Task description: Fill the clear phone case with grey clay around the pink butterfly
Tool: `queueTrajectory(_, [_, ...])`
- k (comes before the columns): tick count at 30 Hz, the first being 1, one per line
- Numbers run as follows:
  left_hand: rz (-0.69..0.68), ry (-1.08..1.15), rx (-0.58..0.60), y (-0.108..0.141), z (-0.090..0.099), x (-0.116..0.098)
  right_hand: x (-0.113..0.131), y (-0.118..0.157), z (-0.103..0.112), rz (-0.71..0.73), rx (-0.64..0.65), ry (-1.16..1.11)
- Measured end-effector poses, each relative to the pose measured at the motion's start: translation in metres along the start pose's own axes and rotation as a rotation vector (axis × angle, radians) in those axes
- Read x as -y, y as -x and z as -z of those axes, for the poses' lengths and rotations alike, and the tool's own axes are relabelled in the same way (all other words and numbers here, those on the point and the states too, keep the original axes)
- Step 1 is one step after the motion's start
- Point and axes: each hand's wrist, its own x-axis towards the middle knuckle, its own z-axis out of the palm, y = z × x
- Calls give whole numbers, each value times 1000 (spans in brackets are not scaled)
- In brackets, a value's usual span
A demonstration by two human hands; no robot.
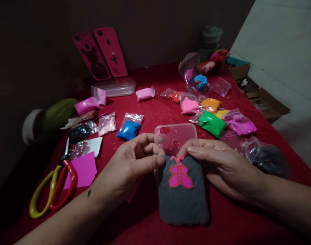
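Between my two hands is a clear phone case (175,134), its lower part covered in grey clay (182,207). A pink butterfly (180,177) with orange-red outlines lies on the grey, its antennae near the clay's upper edge. My left hand (135,156) grips the case's left side, thumb on the upper left corner of the clay. My right hand (224,163) holds the right side, thumb near the upper right corner of the clay. The case's top stays bare and see-through, showing its camera cutout. Some fingers of both hands are hidden behind it.
Scissors (61,180) with yellow and red handles lie at left beside a pink paper (82,170). Bagged clay includes blue (130,129), green (211,123) and grey (269,158). Two decorated pink cases (111,51) lean on the wall behind stacked clear cases (117,87).
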Motion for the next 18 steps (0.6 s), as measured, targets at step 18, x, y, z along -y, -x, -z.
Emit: queueTrajectory(18, [5,42,55,-3,9,-2,-1,-1,-1,33,-55,-24])
